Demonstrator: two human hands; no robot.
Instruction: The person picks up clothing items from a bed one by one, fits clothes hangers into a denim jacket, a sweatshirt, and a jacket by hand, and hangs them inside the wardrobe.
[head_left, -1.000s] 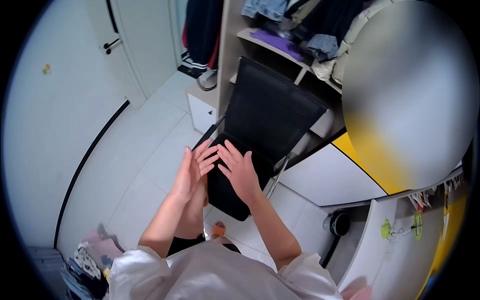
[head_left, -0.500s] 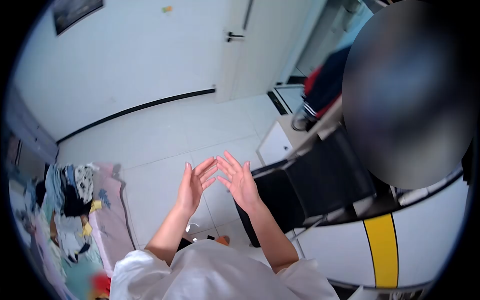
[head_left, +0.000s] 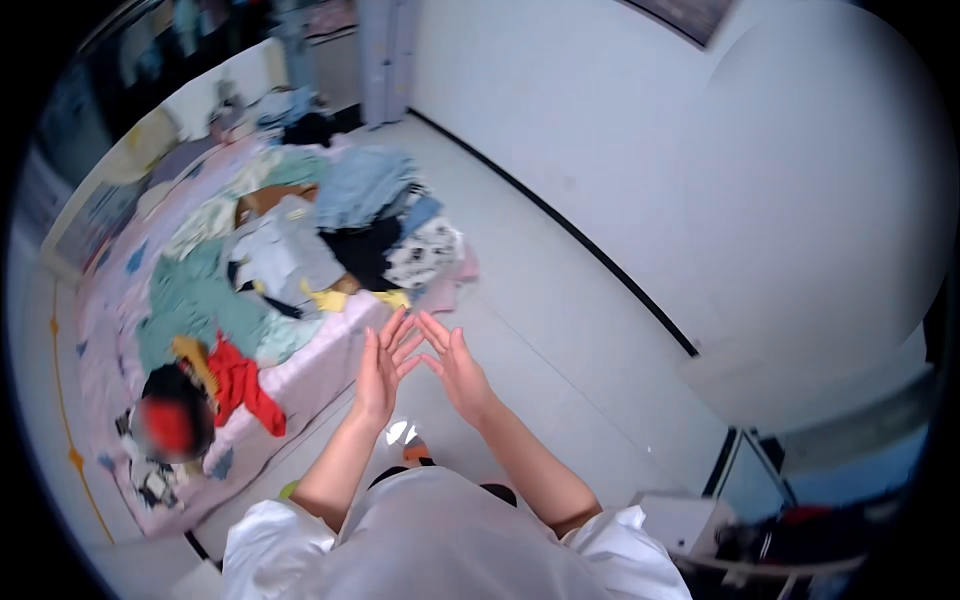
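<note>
My left hand [head_left: 380, 372] is raised in front of my white shirt [head_left: 435, 535], its fingers spread and nothing in it. Facing it, my right hand [head_left: 459, 372] is also empty, with fingers apart. The fingertips of both hands come close together; whether they touch is hard to tell. Just beyond the hands is the edge of a bed with a pink cover [head_left: 335, 350], heaped with clothes. Blue denim [head_left: 365, 185], a grey garment [head_left: 285, 250], a green garment [head_left: 195, 300] and a red garment [head_left: 242, 385] lie on it.
Pale floor tiles [head_left: 540, 390] run between the bed and a white wall [head_left: 600, 150] with a black skirting strip. A white cabinet [head_left: 680, 522] and dark clothes [head_left: 800, 540] are at the lower right. A round blur covers a patch of the bed's near end.
The view has swung left from the black chair and cabinets to the bed and clothes. Both hands keep nearly the same raised, open pose in front of the body.
</note>
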